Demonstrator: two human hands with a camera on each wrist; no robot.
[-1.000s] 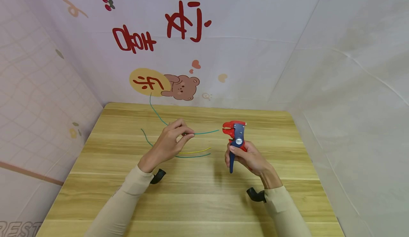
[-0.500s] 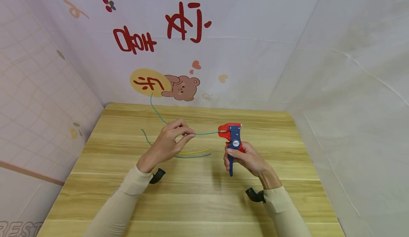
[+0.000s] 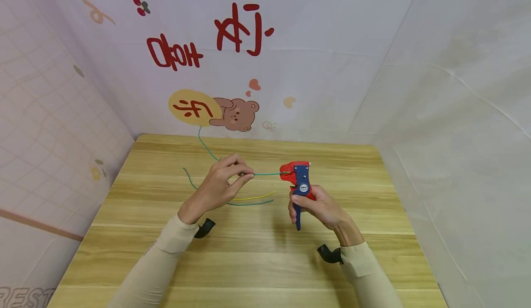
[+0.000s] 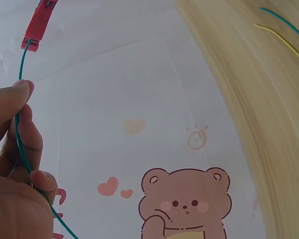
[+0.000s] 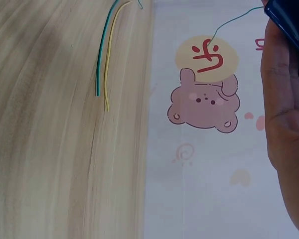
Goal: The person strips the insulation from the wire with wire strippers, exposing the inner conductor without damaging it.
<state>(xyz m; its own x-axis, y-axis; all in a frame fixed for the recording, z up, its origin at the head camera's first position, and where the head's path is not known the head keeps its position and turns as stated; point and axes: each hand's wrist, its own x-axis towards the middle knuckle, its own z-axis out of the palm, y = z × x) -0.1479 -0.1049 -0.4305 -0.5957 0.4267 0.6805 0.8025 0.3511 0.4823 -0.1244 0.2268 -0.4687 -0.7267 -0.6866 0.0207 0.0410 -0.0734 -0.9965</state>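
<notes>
My left hand (image 3: 220, 183) pinches a green wire (image 3: 267, 174) between thumb and fingers. The wire's long tail rises behind the hand toward the back wall. Its short end lies inside the red jaws of a wire stripper (image 3: 301, 179) with blue handles. My right hand (image 3: 321, 206) grips the stripper by its handles, above the table. In the left wrist view the green wire (image 4: 21, 67) runs from my fingertips (image 4: 22, 88) into the red stripper head (image 4: 35, 30). The right wrist view shows only a blue handle (image 5: 291, 20) beside my palm.
A second green wire (image 3: 253, 204) and a yellow wire (image 3: 257, 197) lie on the wooden table (image 3: 257, 262), partly behind my left hand. A printed cloth wall (image 3: 315, 68) stands at the table's back edge. Black curved pieces (image 3: 329, 254) stick out at both wrists.
My right hand has moved the wire stripper to the left and slightly nearer me, so the green wire's end now sits in its jaws. My left hand has barely moved.
</notes>
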